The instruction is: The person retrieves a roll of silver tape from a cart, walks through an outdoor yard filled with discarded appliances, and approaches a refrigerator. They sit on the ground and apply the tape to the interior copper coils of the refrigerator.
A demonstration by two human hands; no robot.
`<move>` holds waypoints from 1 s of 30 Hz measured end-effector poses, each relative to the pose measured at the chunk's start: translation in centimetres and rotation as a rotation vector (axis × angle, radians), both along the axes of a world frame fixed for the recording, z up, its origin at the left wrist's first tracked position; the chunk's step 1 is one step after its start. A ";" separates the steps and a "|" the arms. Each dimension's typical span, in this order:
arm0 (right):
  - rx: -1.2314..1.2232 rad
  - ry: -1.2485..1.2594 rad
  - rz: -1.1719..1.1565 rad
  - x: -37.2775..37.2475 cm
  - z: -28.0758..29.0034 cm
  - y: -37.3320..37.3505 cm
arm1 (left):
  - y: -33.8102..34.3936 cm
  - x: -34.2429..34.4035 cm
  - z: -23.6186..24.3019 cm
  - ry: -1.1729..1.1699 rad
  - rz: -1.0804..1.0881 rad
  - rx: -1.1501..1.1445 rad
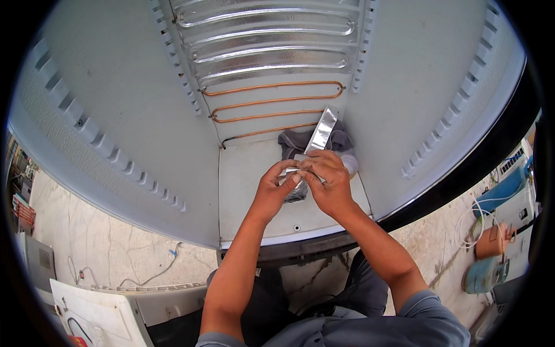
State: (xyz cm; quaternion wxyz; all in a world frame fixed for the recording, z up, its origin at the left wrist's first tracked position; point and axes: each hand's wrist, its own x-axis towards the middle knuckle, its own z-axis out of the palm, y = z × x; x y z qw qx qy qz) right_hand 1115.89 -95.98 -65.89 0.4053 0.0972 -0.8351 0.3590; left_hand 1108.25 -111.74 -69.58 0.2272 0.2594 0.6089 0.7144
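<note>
- Head view: the left hand (pixel 274 184) pinched a silver foil strip (pixel 322 130) between thumb and fingertips.
- Just beside it, the right hand (pixel 332 180) was clamped on the same strip, its thumb and fingers closed.
- From the fingers, the strip's long part slanted toward the back right corner of the white cabinet floor (pixel 247 191).
- A dark grey cloth (pixel 293 139) lay behind the strip, near that corner.
- Copper tubing (pixel 277 85) looped across the back wall, one end reaching the floor's back left corner.
- Beyond the cabinet's right edge stood an orange canister (pixel 490 244) and a teal canister (pixel 478 276); any lettering was too small to read.
</note>
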 end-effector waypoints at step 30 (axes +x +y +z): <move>-0.572 -0.472 0.290 -5.6 8.4 2.9 | 0.2 -0.6 -0.7 0.040 -0.069 -0.032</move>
